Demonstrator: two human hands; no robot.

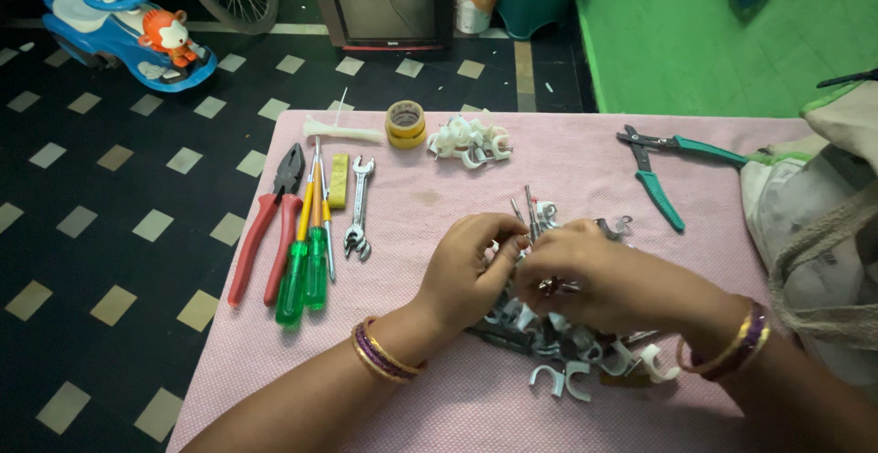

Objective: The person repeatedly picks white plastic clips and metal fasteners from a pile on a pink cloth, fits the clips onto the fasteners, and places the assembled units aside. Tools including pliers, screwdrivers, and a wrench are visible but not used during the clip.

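Closest in, two forearms angle up from the bottom edge, each wrist ringed with gold and purple bangles. Just beyond them sits a heap of grey-white plastic clips point(558, 348), curved C-shapes with small tabs, tumbled on the pink textured cloth point(439, 407) that covers the table, a few metal bits mixed in.

Both hands meet right over that heap. The left hand point(471, 266) is cupped, fingers curled in and bunched toward the right, pinching at something small where the two hands touch. The right hand point(585, 275) curls the same way, fingertips closed on a small dark piece with a glint of red; what exactly it is, I cannot tell. Thin metal nails or pins point(530, 211) poke up just behind the fingers.

Left of the hands, a tidy row: red-handled pliers point(270, 224), two green-handled screwdrivers point(306, 266), a slim yellow block point(339, 181), a small steel spanner point(358, 211). To the right, green-handled cutters point(663, 165) lie open, near a pale fabric bag point(814, 224).

Further back on the cloth: a bundle of white cable ties point(343, 130), a yellow tape roll point(405, 124), a second pile of white clips point(471, 140).

Beyond the table, dark floor with pale square tiles, a blue ride-on toy point(110, 14), an old television point(380, 3), a green wall point(695, 32).
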